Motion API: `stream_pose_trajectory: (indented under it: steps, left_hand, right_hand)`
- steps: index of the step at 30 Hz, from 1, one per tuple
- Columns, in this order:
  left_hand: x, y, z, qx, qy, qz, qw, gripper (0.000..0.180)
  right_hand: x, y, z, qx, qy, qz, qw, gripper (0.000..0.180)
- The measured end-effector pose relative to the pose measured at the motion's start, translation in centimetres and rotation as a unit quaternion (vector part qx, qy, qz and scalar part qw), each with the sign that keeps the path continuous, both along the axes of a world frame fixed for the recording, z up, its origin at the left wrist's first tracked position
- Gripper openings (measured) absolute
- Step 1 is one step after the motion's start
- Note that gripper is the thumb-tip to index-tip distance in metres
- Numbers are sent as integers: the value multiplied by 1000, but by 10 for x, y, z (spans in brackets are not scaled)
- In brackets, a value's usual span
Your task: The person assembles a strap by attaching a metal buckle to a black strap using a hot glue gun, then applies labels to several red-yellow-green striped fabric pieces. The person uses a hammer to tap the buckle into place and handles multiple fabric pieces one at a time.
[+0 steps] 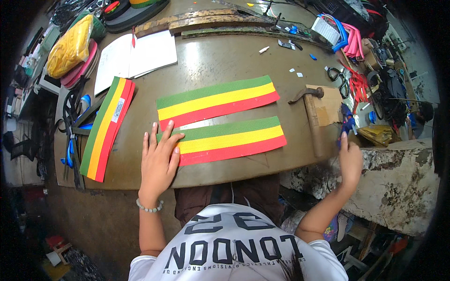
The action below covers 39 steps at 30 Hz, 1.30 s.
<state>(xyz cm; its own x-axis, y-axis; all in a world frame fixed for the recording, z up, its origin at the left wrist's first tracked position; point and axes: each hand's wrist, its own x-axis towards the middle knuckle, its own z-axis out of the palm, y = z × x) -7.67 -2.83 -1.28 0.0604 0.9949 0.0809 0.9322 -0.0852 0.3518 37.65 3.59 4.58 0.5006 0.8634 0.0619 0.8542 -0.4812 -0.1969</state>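
My left hand (159, 157) lies with fingers spread over the left end of a green, yellow and red striped webbing strip (232, 136). One fingertip reaches the lower corner of a matching strip (218, 99) just beyond it. At the table's left side lies a third striped strip (105, 133), slanted, with a white label on it. Past the table's right edge, my right hand (350, 157) has its forefinger on a dark blue object (347, 119) and its other fingers curled. The kind of that object is hard to make out, and the thumb is mostly hidden.
A hammer (311, 117) rests by a cardboard piece (328, 107) at the table's right. An open notebook (136, 56) and wooden bars (201, 22) lie toward the back. Black-handled scissors (344, 86) and red straps (358, 86) are at the far right; a yellow bundle (70, 47) is far left.
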Motion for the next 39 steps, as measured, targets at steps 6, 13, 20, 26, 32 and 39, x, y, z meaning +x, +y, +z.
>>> stream_pose_trajectory:
  steps: [6, 13, 20, 26, 32, 39]
  left_hand:
    - [2, 0, -1, 15, 16, 0, 1000, 36]
    - [4, 0, -4, 25, -1, 9, 1000, 41]
    - [-2, -7, 4, 178, -63, 34, 981, 33]
    - [47, -13, 29, 155, -321, -14, 934, 20]
    - [57, -16, 44, -47, -443, -106, 889, 27]
    - [78, -26, 23, -18, -642, 63, 764, 10]
  right_hand:
    - [-80, 152, 2, 258, 84, 348, 897, 23]
    - [-95, 335, -96, 123, -45, 349, 928, 35]
    - [-142, 229, -13, 337, 66, 401, 849, 21]
    - [-173, 21, 24, -80, 648, 403, 642, 49]
    - [-187, -21, 12, -124, 719, 354, 585, 44]
    - [-208, -60, -29, -35, 787, 263, 558, 25]
